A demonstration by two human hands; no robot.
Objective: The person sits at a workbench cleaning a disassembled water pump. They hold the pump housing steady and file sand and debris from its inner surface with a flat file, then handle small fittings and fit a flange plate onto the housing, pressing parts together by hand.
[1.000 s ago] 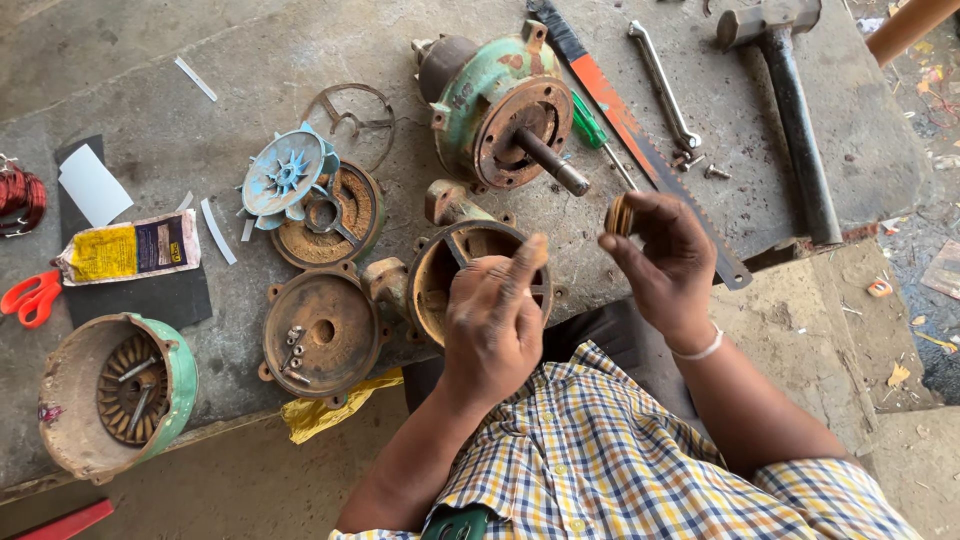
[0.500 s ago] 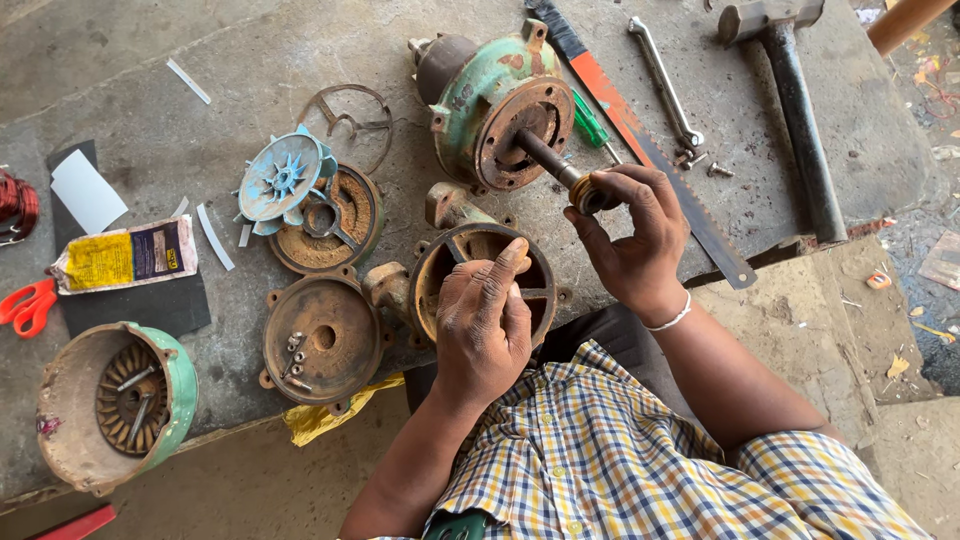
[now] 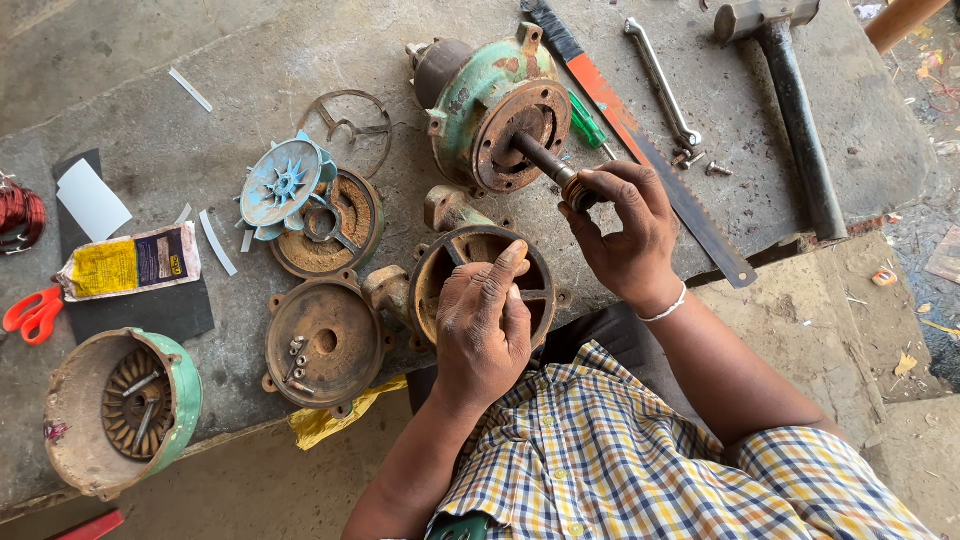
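A grey concrete worktop [image 3: 250,40] carries the dismantled parts, and the person in a checked shirt leans over its near edge. The largest part is the green motor housing [image 3: 480,85], lying on its side with its rusty shaft [image 3: 540,158] pointing toward the person. Left of it lie a rusty end cover [image 3: 320,345], a stator shell with a green rim [image 3: 120,410], a round rusty plate [image 3: 345,225] with a pale blue fan [image 3: 280,185] leaning on it, and a thin wire ring [image 3: 350,125]. A long-handled hammer [image 3: 795,110], an orange-handled saw blade [image 3: 640,140] and a spanner [image 3: 660,80] lie on the right; red scissors [image 3: 35,312] and a yellow packet [image 3: 125,265] sit at the left. The right hand [image 3: 625,235] has its grip closed on a small brown ring [image 3: 578,192], which it holds at the tip of the shaft; a second ago that hand was lifted clear of the motor with the ring between its fingers, and half a second ago it had only just reached the shaft end. The left hand [image 3: 485,325] rests loosely curled, index finger extended, on the round pump casing [image 3: 480,285] at the worktop's near edge, holding nothing that can be seen, much as it did in both earlier moments. The other parts have not shifted.
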